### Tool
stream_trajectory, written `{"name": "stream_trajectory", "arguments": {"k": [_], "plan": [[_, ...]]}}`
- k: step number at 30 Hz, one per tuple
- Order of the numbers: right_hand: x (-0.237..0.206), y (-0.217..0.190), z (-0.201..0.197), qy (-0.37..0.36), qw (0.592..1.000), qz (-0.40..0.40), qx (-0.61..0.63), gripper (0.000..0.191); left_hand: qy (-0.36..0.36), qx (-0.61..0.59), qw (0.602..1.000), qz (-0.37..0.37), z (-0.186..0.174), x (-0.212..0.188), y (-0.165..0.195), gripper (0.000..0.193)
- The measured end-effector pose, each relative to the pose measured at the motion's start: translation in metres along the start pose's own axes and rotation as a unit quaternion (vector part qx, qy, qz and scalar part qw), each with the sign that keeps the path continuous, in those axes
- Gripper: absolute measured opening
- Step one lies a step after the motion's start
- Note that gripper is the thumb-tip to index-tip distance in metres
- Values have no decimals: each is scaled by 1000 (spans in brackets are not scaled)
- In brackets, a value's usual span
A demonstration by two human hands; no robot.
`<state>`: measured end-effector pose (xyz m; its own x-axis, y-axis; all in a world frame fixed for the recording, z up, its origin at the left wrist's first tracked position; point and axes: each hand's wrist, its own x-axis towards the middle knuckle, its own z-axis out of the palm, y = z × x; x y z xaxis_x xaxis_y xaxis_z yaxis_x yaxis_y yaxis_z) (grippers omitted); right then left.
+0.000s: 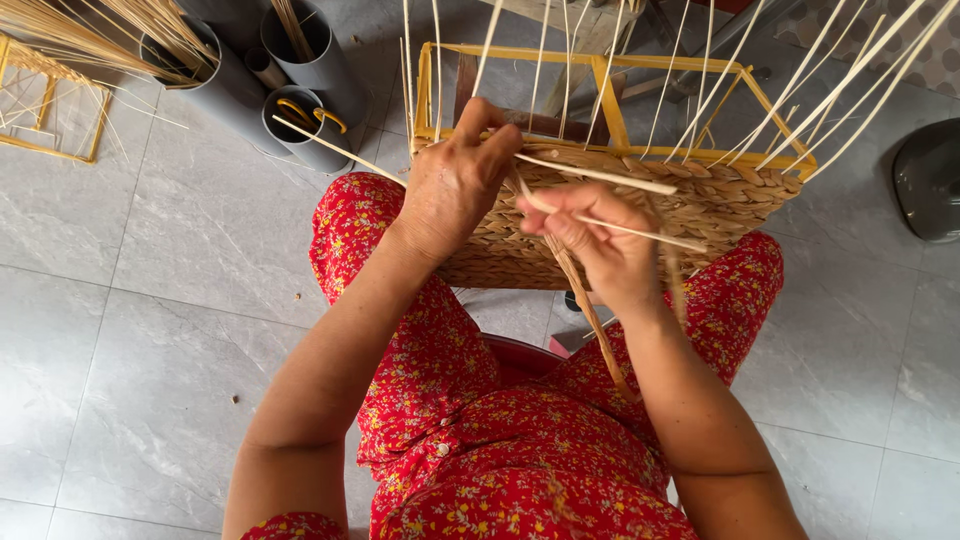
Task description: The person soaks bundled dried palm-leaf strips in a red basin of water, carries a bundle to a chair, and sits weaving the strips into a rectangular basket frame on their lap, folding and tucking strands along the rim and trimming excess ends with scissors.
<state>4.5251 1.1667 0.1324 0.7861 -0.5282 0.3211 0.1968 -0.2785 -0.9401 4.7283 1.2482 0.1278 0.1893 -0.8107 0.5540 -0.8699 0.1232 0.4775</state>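
Red floral-print fabric (480,450) of the person's clothing sits closest, over both knees, with the half-woven basket of flat tan braided fibre on a yellow wire frame (640,210) resting across the lap just beyond the hands. Left hand (455,185) is closed over the near top edge of the weave, fingers curled onto the rim and pinning it against the frame. Right hand (600,245) is pinched shut on a thin pale reed stake (650,235) that runs out to its right; a twisted tan fibre strand (590,320) trails down from under that hand toward the lap. A second pale stake (600,175) lies across the weave between the two hands. More pale upright stakes (700,90) fan up and away from the frame beyond both hands. Left of the left hand, well apart on the grey tiled floor (150,330), stand grey plastic tubes (300,90) holding spare reeds. Judgement on doing this well: keep the left hand clamped near the working point so the last row does not spring loose, hold the strand under steady tension, pass it alternately in front of and behind each stake, and press each pass down tight against the row below. Risk: slack in the strand leaves gaps; bending a stake sharply may crack it.
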Motion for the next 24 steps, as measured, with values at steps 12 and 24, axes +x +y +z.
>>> {"name": "stream_trajectory", "arguments": {"k": [12,24], "plan": [[49,-3,7,38,908,-85,-408,23,-18,-141,990,-12,-14,4,-6,21],[46,-11,9,52,862,-10,-505,24,159,-170,960,-156,-1,-30,21,27]]}}
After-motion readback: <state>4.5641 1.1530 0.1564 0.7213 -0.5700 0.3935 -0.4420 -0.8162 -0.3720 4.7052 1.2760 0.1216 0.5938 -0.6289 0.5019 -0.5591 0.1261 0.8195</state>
